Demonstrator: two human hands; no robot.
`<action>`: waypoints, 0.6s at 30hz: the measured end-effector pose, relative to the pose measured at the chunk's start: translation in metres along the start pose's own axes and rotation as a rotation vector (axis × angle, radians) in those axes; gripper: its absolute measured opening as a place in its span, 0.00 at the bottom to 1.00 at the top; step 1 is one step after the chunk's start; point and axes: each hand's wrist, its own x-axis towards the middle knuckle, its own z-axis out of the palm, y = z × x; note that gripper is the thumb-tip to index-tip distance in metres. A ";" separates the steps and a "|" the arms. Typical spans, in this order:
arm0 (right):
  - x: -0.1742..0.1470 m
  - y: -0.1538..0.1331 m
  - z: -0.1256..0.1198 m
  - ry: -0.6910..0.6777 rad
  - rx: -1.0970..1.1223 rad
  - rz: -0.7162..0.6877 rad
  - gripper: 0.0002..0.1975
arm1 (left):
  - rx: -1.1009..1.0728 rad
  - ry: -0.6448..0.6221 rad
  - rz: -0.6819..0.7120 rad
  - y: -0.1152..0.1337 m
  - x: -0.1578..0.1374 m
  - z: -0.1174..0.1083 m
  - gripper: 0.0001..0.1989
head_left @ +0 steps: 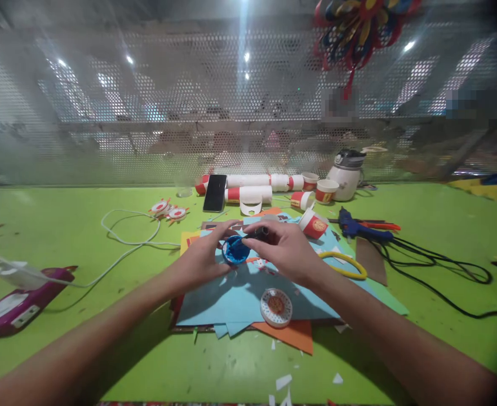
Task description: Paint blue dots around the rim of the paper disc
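1. With the clock face centred on the blue cup and 12 pointing away from us, the purple power strip lies between 8 and 9 o'clock, well apart from our hands.
2. Two red-and-white discs rest near 10 o'clock.
3. Our left hand is at 9 o'clock, thumb and fingers curved part-way open around the cup's side, gripping it.
4. The phone lies around 11 o'clock, beyond that hand.
5. The blue cup sits in our left hand, above the light-blue paper, its mouth turned towards us. We cannot tell whether it also touches the sheets.
6. The black marker slants from 2 o'clock down towards 8. This line matters most, we judge: from our right fingertips the cup's mouth lies towards 8 o'clock, just beside them, along the marker's long axis. Whether the tip touches the inside, we cannot tell.
7. A patterned white disc lies at 5 o'clock.
8. Our right hand, at 3 o'clock, has its fingers closed in a pinch on the marker; our left is nearer the cup.
9. Past it, the yellow ring lies near 3 o'clock and the blue glue gun slightly before 3.
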 end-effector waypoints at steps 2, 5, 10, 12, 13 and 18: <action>-0.006 -0.007 -0.004 -0.001 -0.055 -0.122 0.06 | 0.029 0.014 0.047 0.008 -0.003 0.000 0.41; -0.015 -0.017 -0.012 -0.053 -0.190 -0.258 0.05 | 0.087 0.027 0.108 0.016 -0.007 -0.001 0.41; -0.023 -0.028 -0.022 -0.185 -0.397 -0.239 0.06 | 0.083 -0.023 0.119 0.021 -0.011 0.004 0.41; -0.023 -0.029 -0.022 -0.220 -0.391 -0.146 0.06 | 0.032 -0.066 0.103 0.020 -0.011 0.006 0.41; -0.022 -0.029 -0.021 -0.225 -0.345 -0.098 0.07 | 0.002 -0.087 0.087 0.019 -0.011 0.007 0.41; -0.018 -0.023 -0.013 -0.116 -0.120 -0.044 0.06 | -0.065 -0.117 -0.018 0.013 -0.011 0.009 0.43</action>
